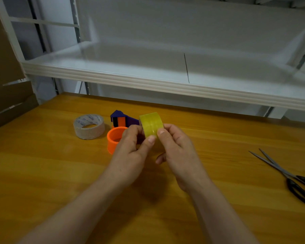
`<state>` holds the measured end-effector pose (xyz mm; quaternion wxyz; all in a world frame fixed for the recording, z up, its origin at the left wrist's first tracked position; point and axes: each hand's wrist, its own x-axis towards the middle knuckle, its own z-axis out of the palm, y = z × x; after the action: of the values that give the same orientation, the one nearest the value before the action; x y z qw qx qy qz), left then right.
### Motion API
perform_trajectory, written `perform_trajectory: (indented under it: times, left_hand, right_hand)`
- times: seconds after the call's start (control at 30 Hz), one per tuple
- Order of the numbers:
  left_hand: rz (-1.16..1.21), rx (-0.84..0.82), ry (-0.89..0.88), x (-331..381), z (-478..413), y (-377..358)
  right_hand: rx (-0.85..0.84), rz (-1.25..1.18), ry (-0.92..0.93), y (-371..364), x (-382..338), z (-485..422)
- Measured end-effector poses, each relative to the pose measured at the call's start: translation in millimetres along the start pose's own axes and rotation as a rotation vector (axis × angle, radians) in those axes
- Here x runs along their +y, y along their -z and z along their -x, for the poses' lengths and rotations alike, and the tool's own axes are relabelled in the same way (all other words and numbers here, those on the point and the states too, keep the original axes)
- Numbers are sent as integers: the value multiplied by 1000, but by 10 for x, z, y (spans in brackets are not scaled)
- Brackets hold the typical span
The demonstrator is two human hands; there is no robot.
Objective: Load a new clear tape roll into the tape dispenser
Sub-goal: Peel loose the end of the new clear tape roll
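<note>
Above the table [60, 173], both hands [153, 147] pinch the tape roll [151, 123].

Light: dim, warm cast | Shadows: soft, under forearms on table [42, 173] | Glare: shelf [130, 67] | Blur: slight | Distortion: wide-angle edge bending

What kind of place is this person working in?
Likely a packing or stockroom bench: a wooden table beneath white metal shelving, brown cardboard at the left, with a tape roll and scissors lying ready.
</note>
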<state>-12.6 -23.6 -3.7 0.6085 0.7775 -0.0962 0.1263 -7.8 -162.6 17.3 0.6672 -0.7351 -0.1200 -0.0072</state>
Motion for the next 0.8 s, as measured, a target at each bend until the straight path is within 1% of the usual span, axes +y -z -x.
perform_trajectory:
  times: [0.2, 0.33, 0.43, 0.6, 0.7, 0.8]
  left_hand:
    - [138, 31, 47, 44, 0, 5]
    - [239, 48, 133, 15, -32, 47]
    - [312, 43, 146, 46, -45, 63]
    - [262, -32, 77, 47, -38, 73]
    - [153, -105, 17, 50, -21, 55]
    - [49, -87, -43, 15, -9, 12]
  right_hand:
    - [-82, 97, 54, 0, -6, 12]
    - [-116, 128, 71, 6, -31, 24]
    - [-121, 107, 71, -7, -52, 46]
    - [-56, -19, 21, -11, -47, 45]
    - [-13, -52, -2, 14, -35, 22]
    - [6, -67, -7, 21, -28, 7]
